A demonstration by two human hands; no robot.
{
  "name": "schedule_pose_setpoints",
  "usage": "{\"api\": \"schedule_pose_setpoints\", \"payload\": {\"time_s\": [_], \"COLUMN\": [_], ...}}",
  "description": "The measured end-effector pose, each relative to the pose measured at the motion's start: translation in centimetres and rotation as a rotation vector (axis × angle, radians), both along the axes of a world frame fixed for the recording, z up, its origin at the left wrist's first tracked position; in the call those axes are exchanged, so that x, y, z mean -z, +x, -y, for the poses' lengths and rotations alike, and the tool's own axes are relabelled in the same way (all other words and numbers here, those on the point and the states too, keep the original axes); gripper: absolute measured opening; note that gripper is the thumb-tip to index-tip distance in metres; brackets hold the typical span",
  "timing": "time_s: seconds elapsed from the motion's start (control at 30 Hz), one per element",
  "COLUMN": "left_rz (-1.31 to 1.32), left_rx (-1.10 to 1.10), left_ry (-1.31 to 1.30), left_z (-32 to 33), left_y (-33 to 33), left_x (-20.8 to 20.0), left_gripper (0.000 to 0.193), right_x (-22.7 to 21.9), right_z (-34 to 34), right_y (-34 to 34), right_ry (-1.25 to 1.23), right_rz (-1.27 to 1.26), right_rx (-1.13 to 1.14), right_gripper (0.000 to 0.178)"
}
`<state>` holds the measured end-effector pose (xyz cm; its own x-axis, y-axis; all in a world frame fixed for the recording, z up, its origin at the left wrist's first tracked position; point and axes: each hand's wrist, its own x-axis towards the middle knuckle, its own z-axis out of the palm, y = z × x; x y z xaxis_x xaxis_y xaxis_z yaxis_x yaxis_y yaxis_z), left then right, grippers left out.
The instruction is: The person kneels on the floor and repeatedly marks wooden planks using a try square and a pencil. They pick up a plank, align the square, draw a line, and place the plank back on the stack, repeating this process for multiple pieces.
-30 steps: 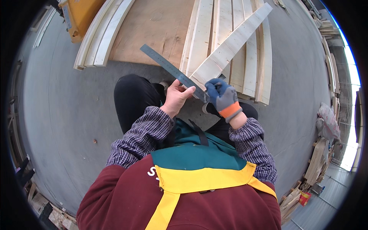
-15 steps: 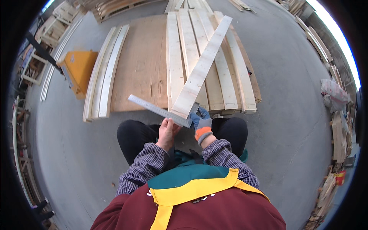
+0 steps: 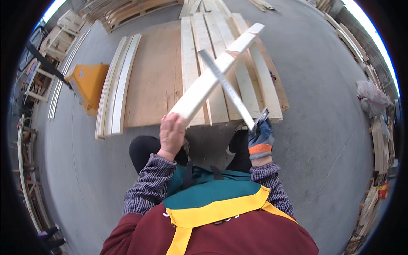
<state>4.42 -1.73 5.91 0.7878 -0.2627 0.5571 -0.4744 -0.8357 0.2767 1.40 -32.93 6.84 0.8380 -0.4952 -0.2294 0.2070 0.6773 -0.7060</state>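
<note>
My bare left hand [image 3: 171, 134] is closed around the near end of a pale wooden board [image 3: 199, 93]. This board slants away to the upper right across the other boards, one edge tipped up. My right hand [image 3: 261, 135], in a blue-grey glove with an orange cuff band, grips a metal try square [image 3: 231, 92] by its short stock. The square's long marked blade points up and left, crossing over the slanted board. Several more boards [image 3: 219, 102] lie lengthwise beneath, on a brown wooden panel [image 3: 155, 76].
A few boards [image 3: 119, 85] lie along the panel's left side. Left of them stands a yellow pallet jack part [image 3: 88, 87] with a dark handle. Stacked timber [image 3: 123, 10] lies at the back, and wood pieces and a plastic bag [image 3: 372, 95] line the right.
My right hand has moved right with the square, whose blade swung from across the board's near end to pointing up-left. My left hand now holds the board's end, which has shifted left and tilted.
</note>
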Motion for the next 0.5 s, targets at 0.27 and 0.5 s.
{"api": "schedule_pose_setpoints", "payload": {"time_s": [0.27,0.5], "left_rz": [-0.175,-0.939], "left_rx": [-0.117,0.021], "left_ry": [-0.437,-1.787], "left_z": [0.1,-0.4], "left_y": [-3.8,-2.2], "left_x": [4.1,7.2], "left_gripper": [0.082,0.055], "right_x": [2.5,5.5], "right_z": [-3.0,-13.7], "right_y": [0.1,1.5], "right_ry": [-0.041,-0.011], "right_rz": [-0.041,-0.209], "right_rx": [-0.209,-0.259], "right_gripper": [0.032,0.039]}}
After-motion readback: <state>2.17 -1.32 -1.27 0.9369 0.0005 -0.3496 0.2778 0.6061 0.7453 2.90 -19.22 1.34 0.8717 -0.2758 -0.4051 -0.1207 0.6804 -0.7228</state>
